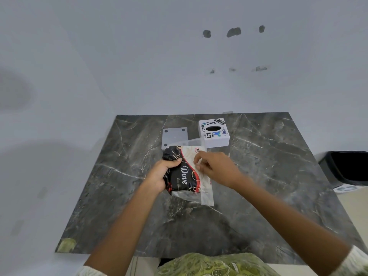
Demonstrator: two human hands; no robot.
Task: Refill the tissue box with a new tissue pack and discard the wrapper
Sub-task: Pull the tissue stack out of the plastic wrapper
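A black, red and white Dove tissue pack [184, 172] is held just above the dark marble table [258, 176]. My left hand [161, 174] grips its left side. My right hand [215, 168] pinches the white right part of the wrapper near its top. A clear strip of the wrapper [207, 194] hangs loose at the lower right. Behind the pack stands a white tissue box [214, 133] with stickers and a dark oval slot on top. A flat white plate [175, 136] with corner holes lies left of the box.
A black bin [346, 168] stands off the table's right edge, on the floor. A white wall rises behind the table. My green patterned clothing shows at the table's near edge.
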